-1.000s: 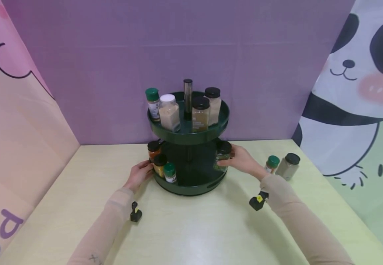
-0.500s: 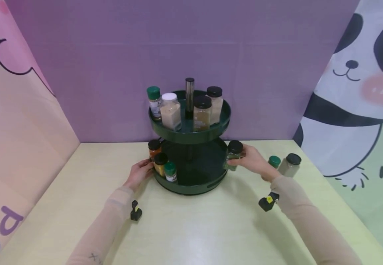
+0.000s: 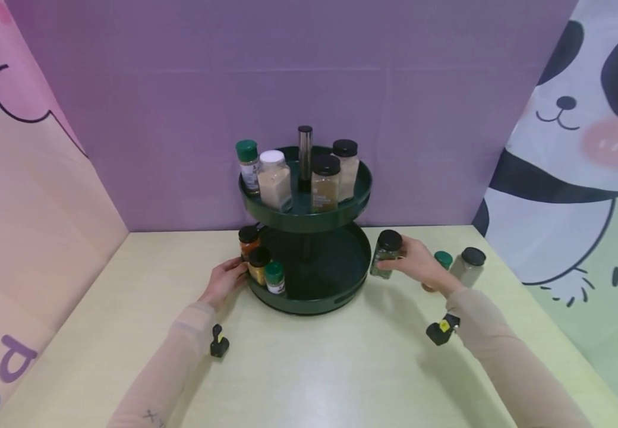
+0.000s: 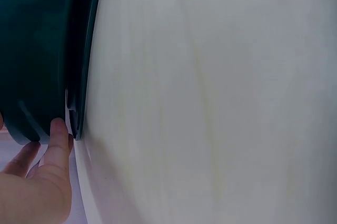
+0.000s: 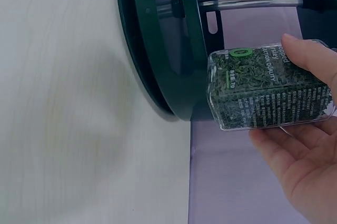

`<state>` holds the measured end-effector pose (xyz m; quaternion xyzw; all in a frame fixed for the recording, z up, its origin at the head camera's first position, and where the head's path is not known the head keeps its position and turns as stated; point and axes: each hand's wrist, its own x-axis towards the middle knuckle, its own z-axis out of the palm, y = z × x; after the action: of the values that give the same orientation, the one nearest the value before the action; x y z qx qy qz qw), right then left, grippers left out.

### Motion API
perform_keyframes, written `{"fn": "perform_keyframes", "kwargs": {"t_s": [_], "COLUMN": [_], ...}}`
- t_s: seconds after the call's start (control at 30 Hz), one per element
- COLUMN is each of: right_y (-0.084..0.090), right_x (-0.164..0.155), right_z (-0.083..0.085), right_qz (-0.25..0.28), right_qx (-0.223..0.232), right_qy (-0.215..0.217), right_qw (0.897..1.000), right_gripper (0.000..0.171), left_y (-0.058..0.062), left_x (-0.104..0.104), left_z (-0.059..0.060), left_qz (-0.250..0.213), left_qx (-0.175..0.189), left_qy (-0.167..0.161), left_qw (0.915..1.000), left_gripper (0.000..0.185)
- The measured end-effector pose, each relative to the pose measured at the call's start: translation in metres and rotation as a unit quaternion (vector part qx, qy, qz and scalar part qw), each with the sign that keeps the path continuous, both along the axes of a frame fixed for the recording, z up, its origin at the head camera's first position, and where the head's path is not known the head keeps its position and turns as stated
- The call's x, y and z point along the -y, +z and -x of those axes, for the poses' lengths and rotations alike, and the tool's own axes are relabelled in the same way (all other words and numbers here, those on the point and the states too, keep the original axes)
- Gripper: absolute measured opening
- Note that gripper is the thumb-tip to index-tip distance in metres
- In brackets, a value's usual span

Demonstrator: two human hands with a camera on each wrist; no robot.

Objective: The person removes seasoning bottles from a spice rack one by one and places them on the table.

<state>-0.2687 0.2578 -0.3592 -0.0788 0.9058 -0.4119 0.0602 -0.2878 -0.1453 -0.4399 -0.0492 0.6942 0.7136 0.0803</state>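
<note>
Just right of the dark green lower tray (image 3: 309,307), our right hand (image 3: 420,261) holds a jar of green flakes (image 5: 258,90), its black lid up and its body leaning slightly above the table (image 3: 319,368). That grip is closed firmly about the jar, thumb on one side and fingers on the opposite one. Whether the jar's base touches the tray's rim, we cannot quite tell; it looks apart.

Our left hand (image 3: 223,280) rests at the other side of the lower tray, its fingers fairly straight against the outer wall and gripping no jar. Just inside that wall stand an orange-filled jar (image 3: 248,242), a yellow-filled jar (image 3: 257,270) and a small green-capped jar (image 3: 274,279).

We take the step in hand to be unloading the lower tray one jar at a time, with this one bound for the table. Over on the right, another green-capped jar (image 3: 442,259) and a pale grey jar (image 3: 468,270) stand side by side, the first partly hidden by our hand. To our mind, the next move calls for bringing the jar upright and lowering it near that pair, minding that our wrist does not knock them.
</note>
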Motion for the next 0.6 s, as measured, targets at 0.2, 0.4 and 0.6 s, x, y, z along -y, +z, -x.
{"fn": "perform_keyframes", "kwargs": {"t_s": [0.2, 0.4, 0.6], "right_y": [-0.002, -0.004, -0.009], "right_x": [-0.005, -0.012, -0.02], "right_z": [-0.002, -0.005, -0.006], "right_qz": [-0.006, -0.023, -0.026], "right_qx": [-0.019, -0.033, -0.031], "right_qy": [0.004, 0.005, 0.005], "right_qw": [1.0, 0.999, 0.999], "right_gripper": [0.069, 0.066, 0.064], "left_y": [-0.002, -0.001, -0.002], "left_x": [0.0, -0.001, 0.0], "left_z": [0.001, 0.0, 0.001], "left_qz": [0.0, -0.001, -0.003], "left_qx": [0.0, 0.0, 0.0], "left_qy": [-0.001, -0.002, -0.002], "left_qw": [1.0, 1.0, 1.0], "left_gripper": [0.051, 0.051, 0.051]}}
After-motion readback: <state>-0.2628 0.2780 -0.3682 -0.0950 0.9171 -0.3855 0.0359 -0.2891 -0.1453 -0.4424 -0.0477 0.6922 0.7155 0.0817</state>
